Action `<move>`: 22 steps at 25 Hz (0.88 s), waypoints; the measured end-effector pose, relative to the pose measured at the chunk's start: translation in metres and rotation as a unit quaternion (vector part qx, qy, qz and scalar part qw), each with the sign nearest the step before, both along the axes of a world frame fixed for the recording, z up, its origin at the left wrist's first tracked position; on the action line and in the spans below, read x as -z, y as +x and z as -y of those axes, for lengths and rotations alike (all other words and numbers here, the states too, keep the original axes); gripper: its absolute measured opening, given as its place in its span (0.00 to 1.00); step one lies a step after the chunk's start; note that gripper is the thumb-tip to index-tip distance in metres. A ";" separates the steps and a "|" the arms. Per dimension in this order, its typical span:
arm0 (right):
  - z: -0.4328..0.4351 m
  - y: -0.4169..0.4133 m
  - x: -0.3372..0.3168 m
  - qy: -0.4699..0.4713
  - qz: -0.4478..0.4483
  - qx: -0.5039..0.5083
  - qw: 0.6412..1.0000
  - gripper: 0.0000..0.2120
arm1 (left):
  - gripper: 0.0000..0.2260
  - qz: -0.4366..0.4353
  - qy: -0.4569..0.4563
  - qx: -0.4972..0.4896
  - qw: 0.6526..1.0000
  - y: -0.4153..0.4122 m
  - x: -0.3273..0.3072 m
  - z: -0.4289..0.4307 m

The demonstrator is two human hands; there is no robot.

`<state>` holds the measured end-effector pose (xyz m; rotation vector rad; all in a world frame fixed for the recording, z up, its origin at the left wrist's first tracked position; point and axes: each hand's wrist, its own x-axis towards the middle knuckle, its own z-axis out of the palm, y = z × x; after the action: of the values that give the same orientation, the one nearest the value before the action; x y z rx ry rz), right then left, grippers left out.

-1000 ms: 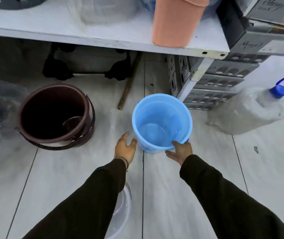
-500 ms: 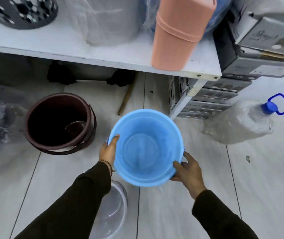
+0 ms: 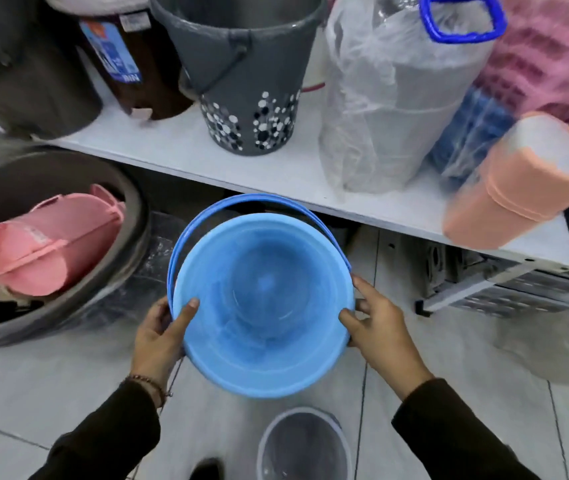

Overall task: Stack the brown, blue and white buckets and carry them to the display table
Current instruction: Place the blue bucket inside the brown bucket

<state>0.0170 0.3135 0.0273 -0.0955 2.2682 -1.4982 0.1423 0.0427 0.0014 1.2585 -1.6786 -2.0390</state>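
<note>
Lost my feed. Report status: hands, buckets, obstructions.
Left hand and right hand grip blue bucket by its rim. White bucket on floor below. Brown bucket out of view. Shelf close ahead.

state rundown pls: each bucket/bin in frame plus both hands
blue bucket: lifted off the floor, upright, held by both hands at the rim, handle folded back
left hand: grip on the bucket's left rim
right hand: grip on its right rim
clear bucket: on the floor, upright, untouched
grey dotted bucket: on the shelf, upright, handle down
peach bin: on the shelf, tilted
</note>
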 end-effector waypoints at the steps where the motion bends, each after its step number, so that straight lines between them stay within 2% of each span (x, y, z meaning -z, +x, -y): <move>1: 0.020 -0.003 0.007 0.018 -0.015 -0.005 1.000 0.31 | 0.09 0.011 0.004 -0.002 1.000 -0.002 0.003 0.017; 6: 0.092 -0.016 0.059 0.159 -0.065 0.004 0.985 0.24 | 0.16 0.076 0.064 -0.005 0.995 -0.027 0.051 0.063; 11: 0.117 -0.017 0.121 0.273 -0.006 0.013 0.962 0.21 | 0.11 0.149 0.087 0.024 0.985 -0.044 0.124 0.087; 13: 0.119 -0.006 0.140 0.273 0.042 0.012 0.961 0.25 | 0.12 0.188 0.064 0.045 0.979 -0.042 0.152 0.092; 16: 0.125 0.009 0.167 0.227 0.113 0.035 0.967 0.30 | 0.21 0.223 0.044 0.093 0.969 -0.039 0.175 0.094; 18: 0.129 0.016 0.178 0.194 0.149 0.047 0.969 0.30 | 0.27 0.246 0.022 0.141 0.959 -0.039 0.182 0.094; 22: 0.126 0.030 0.179 0.156 0.156 0.051 0.974 0.28 | 0.30 0.272 0.016 0.189 0.943 -0.028 0.186 0.088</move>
<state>0.0465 0.1878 -0.1522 0.3294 2.2398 -1.0935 0.1142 -0.0452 -0.1849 1.7445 -2.2899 -2.0380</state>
